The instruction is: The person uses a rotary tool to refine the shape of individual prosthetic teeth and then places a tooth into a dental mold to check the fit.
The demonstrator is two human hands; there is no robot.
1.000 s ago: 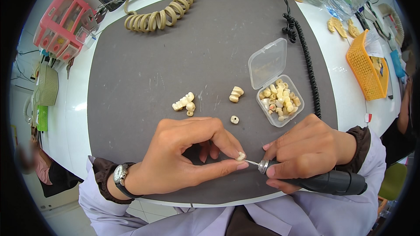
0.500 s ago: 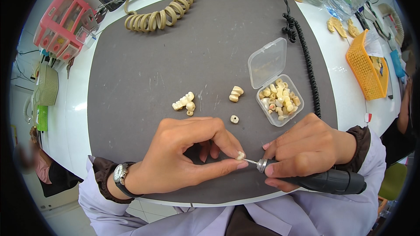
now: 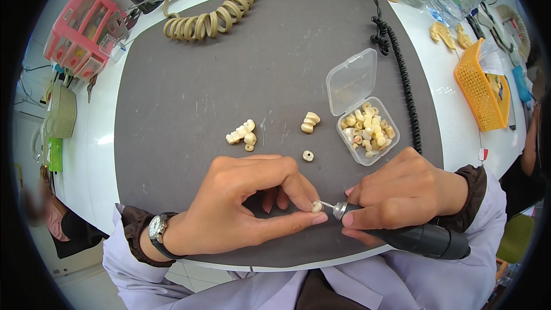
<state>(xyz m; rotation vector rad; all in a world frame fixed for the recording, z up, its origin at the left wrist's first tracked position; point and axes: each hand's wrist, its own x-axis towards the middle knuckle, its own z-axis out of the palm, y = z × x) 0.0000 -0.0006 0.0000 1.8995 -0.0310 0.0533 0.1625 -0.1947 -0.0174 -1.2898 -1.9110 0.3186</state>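
Between thumb and index finger, my left hand (image 3: 252, 201) pinches a small ivory dental crown (image 3: 316, 206). My right hand (image 3: 402, 195) is wrapped round a black rotary handpiece (image 3: 427, 241) with a metal collar. Its thin bur (image 3: 326, 204) reaches the upper right side of the crown; I cannot tell whether it touches. A single crown with a dark hole (image 3: 308, 155) lies on the grey mat beyond my fingers. Farther off are a short joined set of crowns (image 3: 310, 122) and a longer dental bridge (image 3: 241, 132) with crowns beside it.
An open clear plastic box (image 3: 396, 138) full of crowns stands beyond my right hand. A black coiled cord (image 3: 406, 86) runs along the right of the grey mat (image 3: 189, 80). A beige coiled hose (image 3: 215, 23) lies at the back; a yellow basket (image 3: 468, 86) stands right.
The handpiece has tilted, its rear end dropping and shifting left. Its bur has moved up and left along the crown. My left hand has barely moved.
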